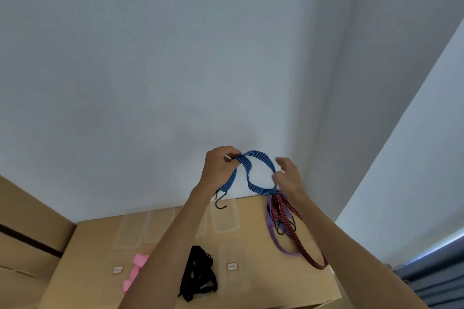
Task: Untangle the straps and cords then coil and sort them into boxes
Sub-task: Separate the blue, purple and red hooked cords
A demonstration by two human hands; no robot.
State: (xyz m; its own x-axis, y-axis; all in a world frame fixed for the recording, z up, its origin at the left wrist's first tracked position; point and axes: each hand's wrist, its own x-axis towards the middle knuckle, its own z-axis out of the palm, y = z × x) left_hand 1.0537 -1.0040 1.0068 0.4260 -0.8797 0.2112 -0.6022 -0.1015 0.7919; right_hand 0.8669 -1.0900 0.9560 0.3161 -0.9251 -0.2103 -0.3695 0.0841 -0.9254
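Both hands are raised in front of the white wall, above a cardboard box top [251,281]. My left hand [218,168] grips one end of a blue striped bungee cord [253,170], whose black hook [220,202] dangles below the wrist. The cord loops over to my right hand [288,175], which holds the loop's other side with thumb and curled fingers, the upper fingers spread. From under the right hand hang a red striped bungee cord [298,238] and a purple strap [273,231], trailing onto the cardboard.
Several clear plastic boxes [224,216] lie in a row at the back of the cardboard surface, one more [231,253] nearer. A black strap bundle [198,273] and a pink strap [136,268] lie in front. Two small labels [232,266] sit beside them. More cartons stand left.
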